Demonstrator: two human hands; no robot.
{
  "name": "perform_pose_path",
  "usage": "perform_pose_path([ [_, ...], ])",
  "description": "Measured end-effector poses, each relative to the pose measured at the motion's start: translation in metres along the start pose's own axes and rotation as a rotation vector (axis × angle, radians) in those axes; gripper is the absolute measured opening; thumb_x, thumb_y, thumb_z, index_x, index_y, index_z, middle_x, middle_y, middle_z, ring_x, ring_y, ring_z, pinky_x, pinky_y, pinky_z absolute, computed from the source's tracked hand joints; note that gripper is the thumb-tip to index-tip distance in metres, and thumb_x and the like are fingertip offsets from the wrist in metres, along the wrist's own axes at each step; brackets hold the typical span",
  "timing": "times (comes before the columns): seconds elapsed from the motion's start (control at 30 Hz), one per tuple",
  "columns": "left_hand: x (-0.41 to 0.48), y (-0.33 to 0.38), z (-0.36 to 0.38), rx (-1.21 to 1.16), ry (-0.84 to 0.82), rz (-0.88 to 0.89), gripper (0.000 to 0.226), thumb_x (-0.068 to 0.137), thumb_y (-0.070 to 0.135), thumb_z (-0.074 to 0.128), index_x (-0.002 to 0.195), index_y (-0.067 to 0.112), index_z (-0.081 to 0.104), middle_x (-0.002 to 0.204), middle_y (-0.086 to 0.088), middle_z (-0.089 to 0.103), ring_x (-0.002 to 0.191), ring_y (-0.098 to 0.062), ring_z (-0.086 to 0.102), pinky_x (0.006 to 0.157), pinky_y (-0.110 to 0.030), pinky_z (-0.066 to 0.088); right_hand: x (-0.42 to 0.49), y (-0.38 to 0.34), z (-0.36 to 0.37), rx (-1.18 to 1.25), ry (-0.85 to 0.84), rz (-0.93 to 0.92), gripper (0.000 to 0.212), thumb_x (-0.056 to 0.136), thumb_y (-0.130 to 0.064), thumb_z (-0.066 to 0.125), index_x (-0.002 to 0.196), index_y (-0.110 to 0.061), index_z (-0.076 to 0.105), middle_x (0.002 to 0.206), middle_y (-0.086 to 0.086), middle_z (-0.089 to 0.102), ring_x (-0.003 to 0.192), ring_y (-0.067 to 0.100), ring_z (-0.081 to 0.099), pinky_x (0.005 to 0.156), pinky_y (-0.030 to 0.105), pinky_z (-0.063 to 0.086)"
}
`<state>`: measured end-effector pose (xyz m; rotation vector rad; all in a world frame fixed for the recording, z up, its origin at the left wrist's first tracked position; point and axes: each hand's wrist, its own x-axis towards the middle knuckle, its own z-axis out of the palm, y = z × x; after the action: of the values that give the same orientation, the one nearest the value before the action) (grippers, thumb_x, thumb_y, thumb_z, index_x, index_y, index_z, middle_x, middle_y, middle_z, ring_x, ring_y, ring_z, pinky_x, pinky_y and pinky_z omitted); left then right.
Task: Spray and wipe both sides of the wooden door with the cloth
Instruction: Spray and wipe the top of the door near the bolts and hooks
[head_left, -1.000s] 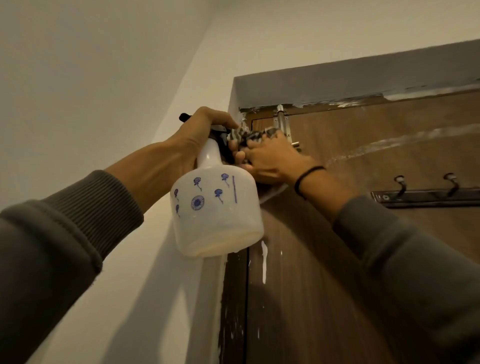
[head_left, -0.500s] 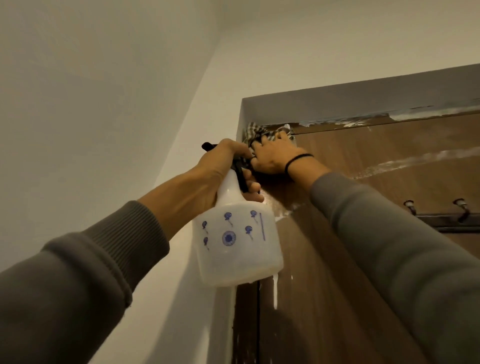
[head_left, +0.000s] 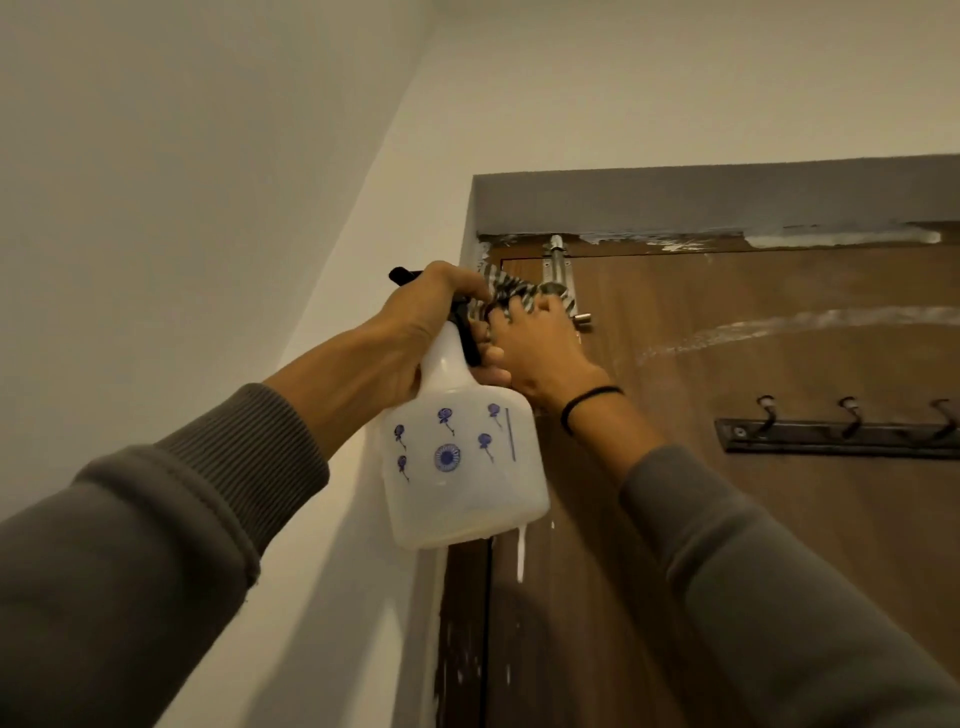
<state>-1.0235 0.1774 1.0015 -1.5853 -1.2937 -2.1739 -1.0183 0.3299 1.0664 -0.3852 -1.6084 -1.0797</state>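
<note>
Cloth (head_left: 506, 291) pressed to the top left corner of the wooden door (head_left: 727, 545)
My left hand (head_left: 415, 332) is wrapped round the neck and black trigger of the white spray bottle (head_left: 462, 467), which hangs upright just beside the door's edge. My right hand (head_left: 540, 353) has its fingers curled into the checked cloth, holding it on the wood against the metal bolt (head_left: 558, 270). A wet streak (head_left: 779, 330) crosses the door above the hook rail (head_left: 831, 439)
</note>
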Motion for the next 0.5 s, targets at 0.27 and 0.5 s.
perform_pose_path([
  [0.27,-0.02,0.006,-0.005,0.099,-0.055,-0.1,0.025,0.091,0.023,0.062,0.076,0.003,0.059,0.062,-0.012,0.06,0.055,-0.027,0.064,0.04,-0.027,0.054,-0.083,0.036,-0.035,0.199,-0.128,-0.233,0.021,0.101,-0.022,0.047,0.115,-0.011,0.058,0.114,0.005,0.064,0.097,0.022,0.061,0.102,0.04,0.045],
  [0.5,-0.013,0.011,0.006,0.147,-0.125,-0.118,0.03,0.089,0.027,0.063,0.068,0.007,0.059,0.067,-0.014,0.067,0.062,-0.029,0.072,0.045,-0.026,0.056,-0.121,0.102,-0.044,0.379,0.07,-0.025,0.03,0.097,-0.016,0.046,0.121,-0.004,0.06,0.112,0.013,0.067,0.089,0.019,0.055,0.096,0.038,0.045],
])
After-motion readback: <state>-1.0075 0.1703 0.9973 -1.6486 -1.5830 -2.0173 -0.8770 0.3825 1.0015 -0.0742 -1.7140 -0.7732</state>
